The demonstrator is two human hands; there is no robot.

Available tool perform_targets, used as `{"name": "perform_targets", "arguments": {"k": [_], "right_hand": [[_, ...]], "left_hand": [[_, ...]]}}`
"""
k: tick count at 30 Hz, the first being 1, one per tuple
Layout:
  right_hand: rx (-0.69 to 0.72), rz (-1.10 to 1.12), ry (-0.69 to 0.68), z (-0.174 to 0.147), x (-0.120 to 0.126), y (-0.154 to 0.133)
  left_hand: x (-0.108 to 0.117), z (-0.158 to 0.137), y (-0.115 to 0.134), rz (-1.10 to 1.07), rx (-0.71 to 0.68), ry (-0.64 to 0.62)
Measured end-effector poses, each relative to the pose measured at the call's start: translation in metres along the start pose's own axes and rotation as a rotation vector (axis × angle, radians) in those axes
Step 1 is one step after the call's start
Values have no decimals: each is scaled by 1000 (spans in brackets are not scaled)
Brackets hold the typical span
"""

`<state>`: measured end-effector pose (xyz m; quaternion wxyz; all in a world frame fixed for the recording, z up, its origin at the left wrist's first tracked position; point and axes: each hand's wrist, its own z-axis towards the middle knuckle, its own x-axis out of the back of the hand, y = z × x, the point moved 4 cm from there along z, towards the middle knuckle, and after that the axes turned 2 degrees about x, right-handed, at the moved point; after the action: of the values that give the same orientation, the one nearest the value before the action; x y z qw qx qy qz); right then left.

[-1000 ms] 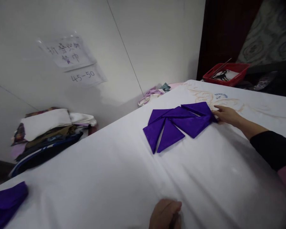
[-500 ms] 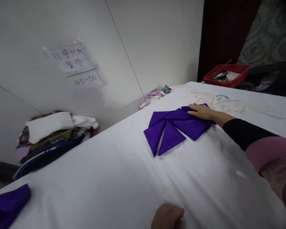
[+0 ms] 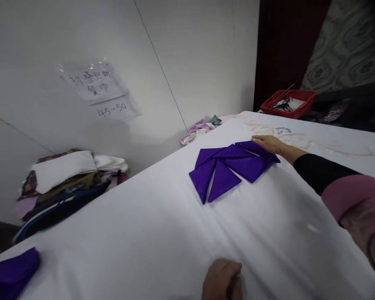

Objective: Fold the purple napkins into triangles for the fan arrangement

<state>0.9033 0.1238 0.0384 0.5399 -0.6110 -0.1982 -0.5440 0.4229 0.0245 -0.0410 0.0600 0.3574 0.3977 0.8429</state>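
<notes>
Folded purple napkins (image 3: 226,179) lie spread on the white tablecloth in overlapping pointed shapes, in the middle of the head view. At their far right end is my right hand (image 3: 268,143), its fingers outstretched over the upper edge of the cloth; it grips nothing. Close to the bottom edge, my left hand (image 3: 221,280) rests on the tablecloth with curled fingers and no visible object in them. Its lower part is cut off by the frame. Another purple cloth (image 3: 14,271) lies in the lower left corner, partly out of view.
A stack of folded clothes (image 3: 65,183) stands beyond the table's left edge, by a wall with a handwritten paper sign (image 3: 95,85). Crumpled fabrics (image 3: 200,130) lie at the far edge. At the back right sits a red basket (image 3: 300,109) with scissors.
My right hand has shifted from lying flat on the purple napkins to their upper right edge. My left hand has barely moved. The view has tilted slightly.
</notes>
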Motion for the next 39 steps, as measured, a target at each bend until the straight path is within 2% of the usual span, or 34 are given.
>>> {"name": "perform_targets", "arguments": {"k": [2,5,8,11,15,22,26,31,35,37,39], "right_hand": [[-217,11,71,-13,16,24],[-510,126,29,-35,20,52],[-596,225,-18,-45,10,55],[-636,226,-34,-42,0,47],[-605,88,-79,-29,-6,44],[-482,-157,-36,-9,-12,50],[-465,-177,-35,-3,-14,46],[-462,-153,-6,-7,-13,47],[-440,-143,81,-15,-5,50],[-338,-136,149,-15,-2,43],[-148,-123,157,-11,-5,26]], "left_hand": [[2,3,3,-27,16,-38],[4,6,7,-69,58,-110],[7,8,11,-90,80,-128],[8,8,12,-89,77,-118],[6,5,9,-78,47,-78],[-1,0,1,-63,-8,43],[-2,0,2,-49,-12,87],[-1,1,2,-54,-27,81],[-1,1,1,-59,-15,72],[-2,0,1,-59,-3,76],[-2,0,0,-53,10,77]]}}
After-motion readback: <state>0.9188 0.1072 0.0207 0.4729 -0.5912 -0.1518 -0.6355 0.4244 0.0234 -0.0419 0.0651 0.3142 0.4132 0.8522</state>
